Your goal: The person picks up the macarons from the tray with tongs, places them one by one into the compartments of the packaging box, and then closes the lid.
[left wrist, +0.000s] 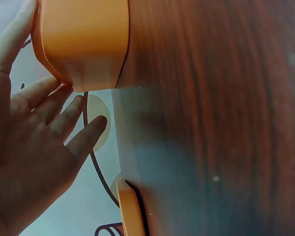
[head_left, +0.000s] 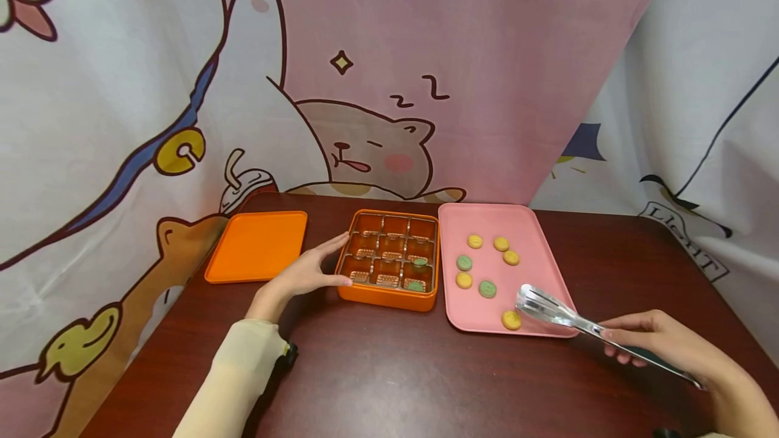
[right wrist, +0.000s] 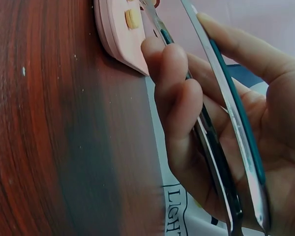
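My left hand (head_left: 307, 272) rests its spread, straight fingers and thumb against the left corner of an orange box (head_left: 386, 297). A clear divided insert sits in the box, with green cookies (head_left: 416, 286) in two compartments of its right column. In the left wrist view the left hand (left wrist: 44, 128) touches the box's side wall. My right hand (head_left: 666, 336) grips metal tongs (head_left: 548, 309), fingers curled round both arms. The tongs' tips hang over the near right part of a pink tray (head_left: 541, 249), beside a yellow cookie (head_left: 511, 320), with nothing visible between them.
Several yellow and green cookies (head_left: 487, 289) lie spread on the pink tray, which stands close against the box's right side. An orange lid (head_left: 258, 247) lies flat at the left on the dark wooden table (head_left: 389, 370). Printed curtains (head_left: 487, 73) hang behind.
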### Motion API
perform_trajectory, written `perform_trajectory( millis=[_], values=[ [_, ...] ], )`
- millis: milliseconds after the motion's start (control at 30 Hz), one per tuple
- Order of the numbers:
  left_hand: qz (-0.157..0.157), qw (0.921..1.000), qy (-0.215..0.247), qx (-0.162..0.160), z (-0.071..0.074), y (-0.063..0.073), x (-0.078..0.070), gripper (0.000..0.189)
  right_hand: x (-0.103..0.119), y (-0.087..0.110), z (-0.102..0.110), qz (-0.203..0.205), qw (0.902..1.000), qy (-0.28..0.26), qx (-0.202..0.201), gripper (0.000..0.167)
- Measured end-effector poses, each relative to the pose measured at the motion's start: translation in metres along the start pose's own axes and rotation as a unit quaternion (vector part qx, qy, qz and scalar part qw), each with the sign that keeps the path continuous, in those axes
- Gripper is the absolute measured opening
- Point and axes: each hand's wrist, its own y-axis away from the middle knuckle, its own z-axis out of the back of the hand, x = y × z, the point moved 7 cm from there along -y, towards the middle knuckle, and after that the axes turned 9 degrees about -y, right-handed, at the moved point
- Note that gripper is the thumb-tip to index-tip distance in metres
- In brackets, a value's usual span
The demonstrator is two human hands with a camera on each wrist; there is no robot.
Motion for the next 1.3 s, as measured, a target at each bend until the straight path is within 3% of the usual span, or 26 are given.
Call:
perform_trajectory(
  millis=[167,600,733,1033,1300],
  values=[
    [0.005,1.0000,-0.005,0.001,-0.002,-0.002,0.002,0.096,-0.005,0.003,0.001,0.019,0.9991,-0.030,0.023,0.027],
    [-0.003,1.0000,0.006,0.002,-0.002,-0.002,0.003,0.095,-0.013,-0.002,-0.009,0.055,0.9949,-0.056,0.063,0.039],
    [-0.002,1.0000,0.007,0.002,-0.001,-0.001,0.002,0.095,-0.012,-0.005,-0.012,0.055,0.9971,-0.029,0.045,0.026],
    [-0.004,1.0000,0.006,-0.001,-0.003,-0.002,0.003,0.095,-0.008,-0.005,-0.016,0.080,0.9964,-0.008,0.028,0.024],
    [-0.001,1.0000,0.009,-0.002,-0.001,-0.001,0.001,0.095,-0.001,-0.006,-0.016,0.097,0.9930,0.059,-0.034,0.023]
  ],
)
